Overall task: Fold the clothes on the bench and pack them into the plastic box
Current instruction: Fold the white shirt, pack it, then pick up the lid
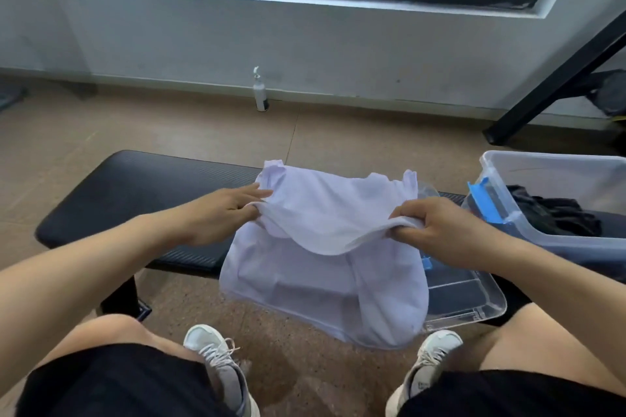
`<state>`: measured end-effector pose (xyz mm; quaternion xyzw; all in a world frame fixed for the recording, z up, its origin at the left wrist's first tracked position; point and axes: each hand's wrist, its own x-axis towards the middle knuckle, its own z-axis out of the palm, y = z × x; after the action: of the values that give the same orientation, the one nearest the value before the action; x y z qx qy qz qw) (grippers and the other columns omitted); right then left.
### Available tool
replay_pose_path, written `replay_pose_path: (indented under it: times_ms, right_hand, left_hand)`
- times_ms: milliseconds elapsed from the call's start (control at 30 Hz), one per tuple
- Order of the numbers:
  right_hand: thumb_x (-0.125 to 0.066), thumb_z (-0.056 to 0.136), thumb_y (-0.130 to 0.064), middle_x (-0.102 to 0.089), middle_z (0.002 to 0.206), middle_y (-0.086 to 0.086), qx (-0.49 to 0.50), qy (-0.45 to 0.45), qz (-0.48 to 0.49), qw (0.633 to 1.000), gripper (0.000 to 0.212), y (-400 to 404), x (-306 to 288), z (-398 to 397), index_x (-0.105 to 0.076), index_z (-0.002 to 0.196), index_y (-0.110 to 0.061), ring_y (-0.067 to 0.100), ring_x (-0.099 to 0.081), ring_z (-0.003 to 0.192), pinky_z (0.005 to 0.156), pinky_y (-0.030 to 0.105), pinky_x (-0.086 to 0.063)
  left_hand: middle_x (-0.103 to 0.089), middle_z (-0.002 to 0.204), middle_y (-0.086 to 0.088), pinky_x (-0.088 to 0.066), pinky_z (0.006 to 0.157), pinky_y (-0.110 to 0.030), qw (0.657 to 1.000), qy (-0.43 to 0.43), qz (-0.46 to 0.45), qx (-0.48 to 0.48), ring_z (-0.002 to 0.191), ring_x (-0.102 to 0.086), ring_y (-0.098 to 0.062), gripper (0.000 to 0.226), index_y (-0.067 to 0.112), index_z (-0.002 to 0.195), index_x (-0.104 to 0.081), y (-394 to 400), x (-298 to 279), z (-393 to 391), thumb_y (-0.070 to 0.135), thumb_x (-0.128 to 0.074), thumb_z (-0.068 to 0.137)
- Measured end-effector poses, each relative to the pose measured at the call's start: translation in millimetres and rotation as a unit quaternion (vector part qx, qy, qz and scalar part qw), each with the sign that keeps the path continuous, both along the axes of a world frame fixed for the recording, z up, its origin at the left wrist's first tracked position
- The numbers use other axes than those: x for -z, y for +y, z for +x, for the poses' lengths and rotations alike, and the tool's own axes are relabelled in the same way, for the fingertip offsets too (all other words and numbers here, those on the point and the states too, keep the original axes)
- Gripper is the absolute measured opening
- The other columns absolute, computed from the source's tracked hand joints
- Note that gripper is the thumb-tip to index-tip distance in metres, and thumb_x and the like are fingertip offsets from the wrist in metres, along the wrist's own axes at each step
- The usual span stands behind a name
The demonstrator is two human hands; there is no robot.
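While white shirt (325, 247) drapes over bench (135, 200) front edge, your left hand (220, 210) and right hand (437, 227) each pinch its folded hem; plastic box (555, 176) at right holds dark clothes (552, 213).

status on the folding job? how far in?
Done: a dark garment already lies in the box. In hand: left hand and right hand pinch the white shirt, folding it on the bench. Left: finish the fold, pack it.
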<state>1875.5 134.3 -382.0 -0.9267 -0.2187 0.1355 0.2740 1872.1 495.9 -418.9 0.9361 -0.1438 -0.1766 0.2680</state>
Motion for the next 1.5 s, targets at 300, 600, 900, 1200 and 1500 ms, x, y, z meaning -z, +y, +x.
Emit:
replay_pose_path:
  times_ms: [300, 600, 900, 1200, 1500]
  right_hand:
    - [-0.061, 0.073, -0.08, -0.07, 0.102, -0.023, -0.152, 0.185, -0.234, 0.942, 0.043, 7.9, 13.8, -26.9, -0.074, 0.101, -0.048, -0.001, -0.064, 0.096, 0.091, 0.027, -0.051]
    - [-0.062, 0.095, -0.04, -0.044, 0.15, 0.009, 0.182, -0.007, -0.188, 0.965, 0.061, 0.9, 54.2, 85.2, -0.044, 0.148, -0.016, 0.028, -0.043, 0.136, 0.108, 0.038, -0.037]
    - [-0.074, 0.08, -0.051, -0.063, 0.111, 0.005, 0.23, 0.024, -0.2, 0.952, 0.05, -5.1, 78.5, 106.3, -0.063, 0.109, -0.012, 0.022, -0.052, 0.102, 0.083, 0.037, -0.048]
    - [-0.063, 0.09, -0.025, -0.065, 0.085, 0.009, 0.278, 0.037, -0.005, 0.96, 0.017, -10.1, 69.2, 115.7, -0.064, 0.086, -0.009, 0.023, -0.062, 0.079, 0.062, 0.032, -0.045]
    - [-0.063, 0.092, -0.016, -0.057, 0.122, 0.002, 0.304, -0.022, 0.112, 0.946, 0.05, -6.4, 89.8, 126.0, -0.042, 0.137, -0.024, 0.022, -0.057, 0.111, 0.093, 0.045, -0.054]
  left_hand:
    - [-0.051, 0.145, 0.022, -0.031, 0.116, -0.037, 0.96, 0.18, 0.207, 0.056, 0.14, -0.04, -0.007, 0.029, 0.044, 0.094, -0.077, -1.7, -1.6, -5.8, 0.065, -0.065, 0.078]
    - [-0.057, 0.126, -0.012, -0.041, 0.077, -0.033, 0.959, 0.02, 0.075, -0.272, 0.111, -0.055, -0.029, 0.057, 0.01, 0.124, -0.056, -28.0, 28.9, 70.7, 0.055, -0.062, 0.089]
    - [-0.069, 0.102, -0.005, -0.052, 0.079, -0.036, 0.923, 0.019, 0.054, -0.38, 0.101, -0.062, -0.03, 0.07, 0.017, 0.092, -0.066, -31.1, 72.5, 115.6, 0.078, -0.06, 0.058]
    - [-0.071, 0.109, -0.01, -0.058, 0.078, -0.036, 0.818, 0.057, -0.373, -0.434, 0.095, -0.071, -0.026, 0.027, 0.01, 0.115, -0.066, -19.3, 60.7, 130.2, 0.013, -0.072, 0.088]
    - [-0.054, 0.137, -0.011, -0.049, 0.076, -0.029, 0.824, -0.038, -0.259, -0.503, 0.112, -0.058, -0.025, 0.053, 0.014, 0.135, -0.045, 14.3, 77.2, 139.7, 0.005, -0.068, 0.089]
